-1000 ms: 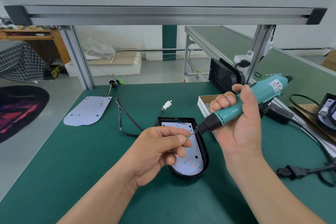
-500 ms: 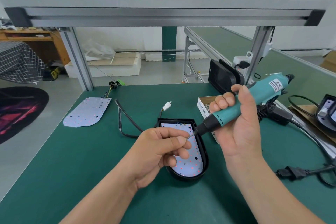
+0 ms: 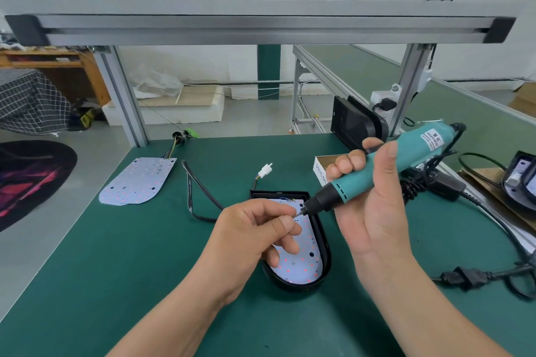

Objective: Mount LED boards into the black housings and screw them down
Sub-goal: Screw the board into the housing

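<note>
A black housing (image 3: 326, 243) lies on the green table with a white LED board (image 3: 301, 265) seated inside it. My right hand (image 3: 374, 211) grips a teal electric screwdriver (image 3: 385, 168), tilted, its bit pointing down-left over the board's upper part. My left hand (image 3: 252, 235) hovers above the housing and pinches something small at the bit's tip; the item itself is too small to make out. A second loose LED board (image 3: 139, 180) with wires lies at the far left.
A small open cardboard box (image 3: 322, 166) sits behind my right hand. Another black housing (image 3: 356, 124) leans against the frame post. A white connector (image 3: 266, 169) and black cable (image 3: 194, 191) lie behind the housing. Power cords (image 3: 475, 275) trail at right. The table edge runs along the left.
Both hands and the screwdriver stay almost in place; the view has shifted only slightly. The left fingers remain pinched at the bit tip.
</note>
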Motion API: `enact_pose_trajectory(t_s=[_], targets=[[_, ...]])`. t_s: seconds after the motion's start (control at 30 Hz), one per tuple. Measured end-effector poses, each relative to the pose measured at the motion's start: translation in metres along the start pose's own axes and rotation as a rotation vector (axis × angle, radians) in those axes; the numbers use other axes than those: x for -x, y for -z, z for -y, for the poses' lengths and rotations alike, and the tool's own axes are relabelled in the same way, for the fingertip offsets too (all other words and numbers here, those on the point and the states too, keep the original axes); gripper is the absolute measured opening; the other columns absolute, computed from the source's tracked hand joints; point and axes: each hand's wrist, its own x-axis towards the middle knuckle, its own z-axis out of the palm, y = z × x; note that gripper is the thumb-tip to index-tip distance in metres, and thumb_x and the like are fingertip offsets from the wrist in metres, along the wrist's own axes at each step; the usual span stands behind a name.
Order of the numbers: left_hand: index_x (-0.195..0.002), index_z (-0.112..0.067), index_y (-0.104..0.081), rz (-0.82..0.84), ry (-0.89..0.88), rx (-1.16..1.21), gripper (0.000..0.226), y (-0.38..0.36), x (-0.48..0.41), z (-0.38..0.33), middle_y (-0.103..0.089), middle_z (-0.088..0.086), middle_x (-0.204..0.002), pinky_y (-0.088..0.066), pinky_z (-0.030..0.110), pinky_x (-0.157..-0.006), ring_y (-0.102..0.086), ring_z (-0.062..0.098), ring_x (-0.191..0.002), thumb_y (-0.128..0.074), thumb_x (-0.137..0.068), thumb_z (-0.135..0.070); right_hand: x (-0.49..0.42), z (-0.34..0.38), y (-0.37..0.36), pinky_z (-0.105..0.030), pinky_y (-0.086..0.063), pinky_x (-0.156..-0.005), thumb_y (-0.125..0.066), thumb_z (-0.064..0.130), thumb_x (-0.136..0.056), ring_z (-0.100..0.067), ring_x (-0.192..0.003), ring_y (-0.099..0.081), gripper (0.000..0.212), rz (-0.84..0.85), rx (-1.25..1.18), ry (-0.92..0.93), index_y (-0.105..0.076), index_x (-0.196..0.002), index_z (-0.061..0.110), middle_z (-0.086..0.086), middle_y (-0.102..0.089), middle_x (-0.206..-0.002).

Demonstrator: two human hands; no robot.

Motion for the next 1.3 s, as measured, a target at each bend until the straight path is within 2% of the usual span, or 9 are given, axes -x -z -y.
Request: enact_pose_trajectory(t_s=[0.17,0.37,0.53,0.67,0.8,0.87,1.03,1.2,1.3], targets=[[-0.111,-0.014,-0.075,0.045,0.015,-0.02,0.026,-0.001,0.0,0.002,-0.079,0.017,-0.092,-0.049,0.024,-0.048,-0.071,0.023,-0.066,-0.075,-0.085,-0.017,-0.003,-0.003,0.005,-0.029,-0.05,-0.076,-0.065,0.045,-0.097,-0.014,-0.072,-0.052,0.029,-0.068,-0.05,-0.024,-0.059,-0.106,0.018,0.002,-0.048,-0.079],[-0.122,-0.017,-0.069,0.062,0.06,-0.026,0.034,0.003,0.001,-0.003,-0.079,0.016,-0.094,-0.046,0.026,-0.044,-0.067,0.024,-0.063,-0.064,-0.098,-0.041,-0.004,-0.002,0.007,-0.029,-0.051,-0.076,-0.065,0.047,-0.097,-0.014,-0.073,-0.052,0.032,-0.095,-0.071,-0.025,-0.057,-0.106,0.018,0.002,-0.047,-0.08],[-0.114,-0.018,-0.072,-0.121,0.08,-0.051,0.022,0.013,-0.009,-0.001,-0.07,0.006,-0.075,-0.034,0.022,-0.04,-0.048,0.016,-0.048,-0.053,-0.11,-0.028,-0.008,0.001,0.01,-0.029,-0.051,-0.075,-0.07,0.047,-0.095,-0.015,-0.072,-0.052,0.033,-0.114,-0.078,-0.013,-0.058,-0.104,0.018,0.002,-0.048,-0.079],[-0.109,-0.029,-0.068,-0.321,0.059,-0.371,0.015,0.028,-0.025,0.011,-0.059,-0.004,-0.065,-0.041,0.029,-0.053,-0.044,0.014,-0.052,-0.06,-0.102,-0.041,-0.015,0.004,0.018,-0.03,-0.052,-0.075,-0.073,0.046,-0.095,-0.015,-0.072,-0.052,0.032,-0.116,-0.035,0.025,-0.059,-0.105,0.018,0.002,-0.049,-0.079],[-0.117,-0.044,-0.053,-0.23,0.125,-0.65,0.044,0.029,-0.027,0.021,-0.056,-0.018,-0.057,-0.04,0.031,-0.057,-0.051,-0.001,-0.053,-0.061,-0.082,-0.07,-0.025,0.003,0.029,-0.031,-0.051,-0.077,-0.074,0.039,-0.096,-0.016,-0.073,-0.054,0.028,-0.184,0.018,0.063,-0.059,-0.104,0.017,0.001,-0.051,-0.079],[-0.118,-0.047,-0.051,-0.167,0.126,-0.708,0.046,0.027,-0.025,0.023,-0.057,-0.024,-0.058,-0.037,0.029,-0.054,-0.052,0.0,-0.053,-0.059,-0.077,-0.066,-0.03,0.001,0.036,-0.032,-0.051,-0.076,-0.072,0.034,-0.1,-0.016,-0.072,-0.054,0.021,-0.219,0.059,0.079,-0.06,-0.1,0.017,0.001,-0.052,-0.078],[-0.108,-0.039,-0.062,-0.101,0.179,-0.597,0.037,0.029,-0.026,0.022,-0.05,-0.017,-0.055,-0.036,0.025,-0.051,-0.042,0.008,-0.051,-0.062,-0.07,-0.04,-0.039,-0.005,0.049,-0.031,-0.053,-0.073,-0.074,0.029,-0.099,-0.017,-0.071,-0.054,0.02,-0.241,0.127,0.083,-0.058,-0.094,0.018,0.0,-0.053,-0.076],[-0.11,-0.037,-0.063,-0.093,0.225,-0.515,0.046,0.026,-0.027,0.025,-0.07,-0.003,-0.072,-0.052,0.042,-0.064,-0.061,0.019,-0.065,-0.065,-0.064,-0.038,-0.042,-0.01,0.055,-0.031,-0.054,-0.073,-0.076,0.027,-0.098,-0.019,-0.07,-0.053,0.024,-0.221,0.175,0.077,-0.054,-0.096,0.017,-0.002,-0.052,-0.076],[-0.111,-0.039,-0.06,-0.094,0.246,-0.508,0.05,0.026,-0.028,0.029,-0.08,0.002,-0.094,-0.061,0.056,-0.09,-0.076,0.03,-0.091,-0.066,-0.062,-0.039,-0.042,-0.01,0.055,-0.03,-0.053,-0.068,-0.075,0.025,-0.097,-0.018,-0.066,-0.054,0.022,-0.217,0.19,0.066,-0.055,-0.094,0.018,-0.001,-0.051,-0.074]])
